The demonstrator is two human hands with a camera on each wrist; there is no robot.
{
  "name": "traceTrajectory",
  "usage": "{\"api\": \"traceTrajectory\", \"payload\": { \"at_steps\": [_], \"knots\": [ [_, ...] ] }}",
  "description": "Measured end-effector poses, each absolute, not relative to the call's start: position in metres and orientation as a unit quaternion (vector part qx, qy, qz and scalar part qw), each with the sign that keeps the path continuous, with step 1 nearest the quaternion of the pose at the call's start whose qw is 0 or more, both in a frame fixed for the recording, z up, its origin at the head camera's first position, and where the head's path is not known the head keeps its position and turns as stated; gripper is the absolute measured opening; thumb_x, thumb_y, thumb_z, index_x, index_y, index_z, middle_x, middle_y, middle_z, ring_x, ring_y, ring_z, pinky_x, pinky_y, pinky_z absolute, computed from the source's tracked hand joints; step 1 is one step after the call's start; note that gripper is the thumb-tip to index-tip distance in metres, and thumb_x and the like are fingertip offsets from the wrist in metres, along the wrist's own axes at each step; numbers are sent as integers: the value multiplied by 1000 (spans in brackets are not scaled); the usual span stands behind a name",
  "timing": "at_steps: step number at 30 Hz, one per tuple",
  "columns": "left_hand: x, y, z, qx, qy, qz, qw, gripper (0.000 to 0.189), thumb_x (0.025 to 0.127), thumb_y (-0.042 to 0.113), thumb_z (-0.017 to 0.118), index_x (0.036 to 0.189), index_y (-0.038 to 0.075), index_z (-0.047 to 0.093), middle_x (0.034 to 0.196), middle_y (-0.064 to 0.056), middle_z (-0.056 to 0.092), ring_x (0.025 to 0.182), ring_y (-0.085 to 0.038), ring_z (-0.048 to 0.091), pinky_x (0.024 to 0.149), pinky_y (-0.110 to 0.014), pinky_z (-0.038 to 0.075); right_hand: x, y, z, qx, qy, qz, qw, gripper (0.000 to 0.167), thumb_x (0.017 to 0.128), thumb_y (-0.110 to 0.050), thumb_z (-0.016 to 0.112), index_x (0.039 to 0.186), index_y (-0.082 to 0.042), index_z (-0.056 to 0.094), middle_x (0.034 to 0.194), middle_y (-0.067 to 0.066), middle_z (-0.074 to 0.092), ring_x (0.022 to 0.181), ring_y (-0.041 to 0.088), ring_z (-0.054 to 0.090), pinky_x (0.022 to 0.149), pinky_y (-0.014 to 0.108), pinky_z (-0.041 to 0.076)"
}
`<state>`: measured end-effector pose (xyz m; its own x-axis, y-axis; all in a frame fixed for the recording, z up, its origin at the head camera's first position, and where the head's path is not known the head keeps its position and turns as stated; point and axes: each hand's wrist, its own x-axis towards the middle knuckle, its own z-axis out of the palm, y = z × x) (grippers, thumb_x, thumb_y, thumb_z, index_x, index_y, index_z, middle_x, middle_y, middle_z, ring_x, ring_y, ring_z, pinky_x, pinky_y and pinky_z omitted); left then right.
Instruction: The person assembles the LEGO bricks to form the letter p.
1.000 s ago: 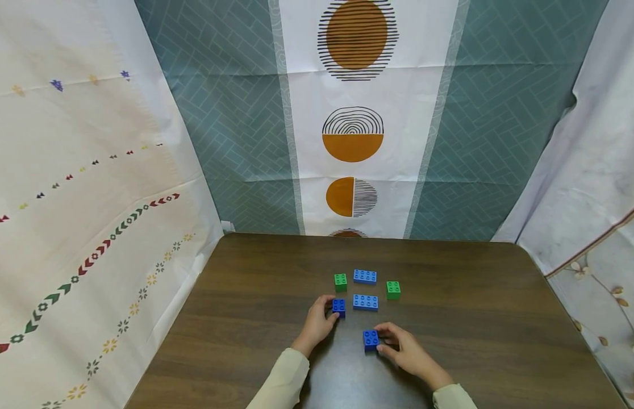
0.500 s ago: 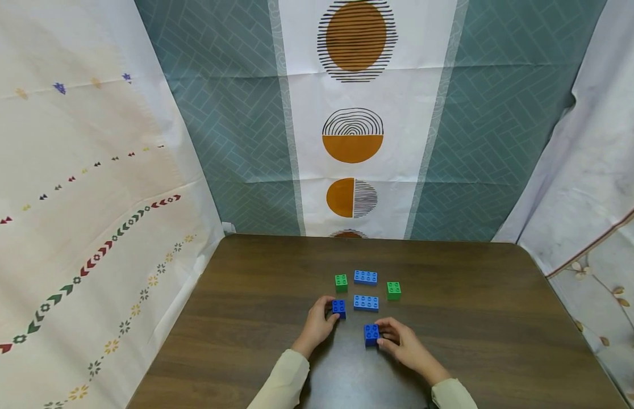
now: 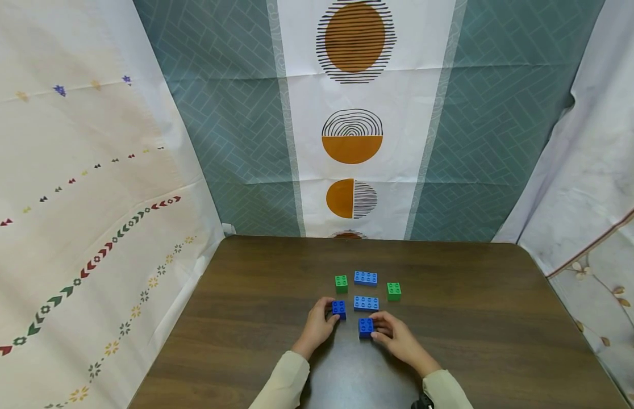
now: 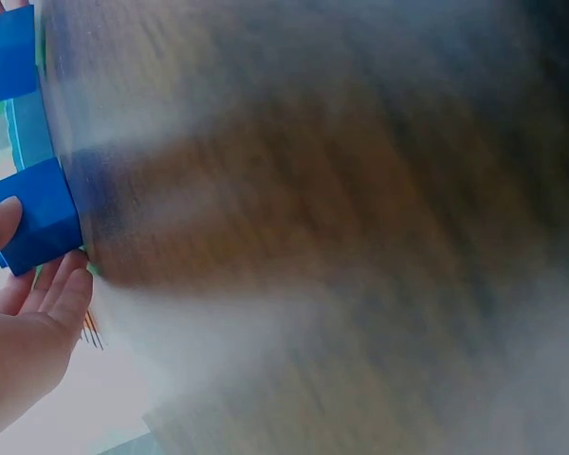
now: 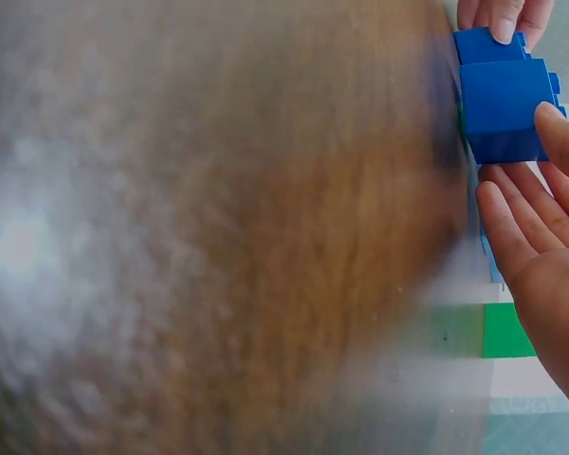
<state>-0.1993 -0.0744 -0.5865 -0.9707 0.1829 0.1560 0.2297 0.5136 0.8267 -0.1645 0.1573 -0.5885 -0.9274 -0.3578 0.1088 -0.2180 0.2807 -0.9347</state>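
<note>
**Six bricks, two hands: left dark blue brick (image 3: 339,309) in left hand (image 3: 317,325), right dark blue brick (image 3: 365,328) in right hand (image 3: 400,341)**

Counts: 2 dark blue bricks, 2 light blue, 2 green, 2 hands, 1 table (image 3: 475,346), 3 hanging cloths.

Left to right: white left cloth (image 3: 92,170), small coloured motifs. Left hand comes in from a pale left sleeve (image 3: 283,378), grip closed, thumb and fingers pinching left dark blue brick. Left green brick (image 3: 341,284) just beyond that, apart from it. Middle: far light blue brick (image 3: 365,278), then near light blue brick (image 3: 366,304) in front, gap between them. Right dark blue brick just on the near side of near light blue brick; can't tell if it rests on the table. Right hand pinches it, thumb against fingers, pale right sleeve (image 3: 445,389). Right green brick (image 3: 393,291) farther back, right of the light blue pair. Pale right cloth (image 3: 578,170) at the edge; teal-and-white back cloth (image 3: 230,125) behind the table.

Looks: both held bricks deep blue, squarish, four studs on top, smooth plain sides. Light blue ones longer, eight studs each; green ones four.
</note>
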Motion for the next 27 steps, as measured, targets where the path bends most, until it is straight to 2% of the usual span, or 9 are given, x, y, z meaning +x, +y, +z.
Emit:
{"api": "traceTrajectory", "payload": {
  "at_steps": [4, 11, 27],
  "knots": [
    [-198, -75, -586, -131, -869, -475, 42, 29, 88, -3, 66, 115, -5, 54, 107, -18, 61, 101, -32, 61, 88, -45, 51, -165, 156, -588, -180, 790, -582, 72, 32, 91, 1, 62, 121, 7, 51, 121, 26, 56, 110, 40, 57, 92, 39, 52],
    [-199, -74, -586, -101, -872, -479, 4, 31, 88, -4, 65, 118, -4, 54, 112, -17, 61, 106, -33, 59, 93, -46, 49, -164, 155, -587, -176, 784, -590, 80, 33, 91, 1, 62, 122, 8, 51, 122, 27, 55, 111, 40, 57, 91, 39, 52],
    [-195, -71, -580, -101, -869, -484, 4, 30, 90, 3, 66, 118, 2, 55, 113, -12, 60, 106, -29, 60, 93, -42, 50, -163, 153, -589, -173, 786, -590, 63, 36, 90, -2, 65, 121, 8, 51, 119, 26, 57, 108, 39, 58, 91, 42, 52]
  ]
}}
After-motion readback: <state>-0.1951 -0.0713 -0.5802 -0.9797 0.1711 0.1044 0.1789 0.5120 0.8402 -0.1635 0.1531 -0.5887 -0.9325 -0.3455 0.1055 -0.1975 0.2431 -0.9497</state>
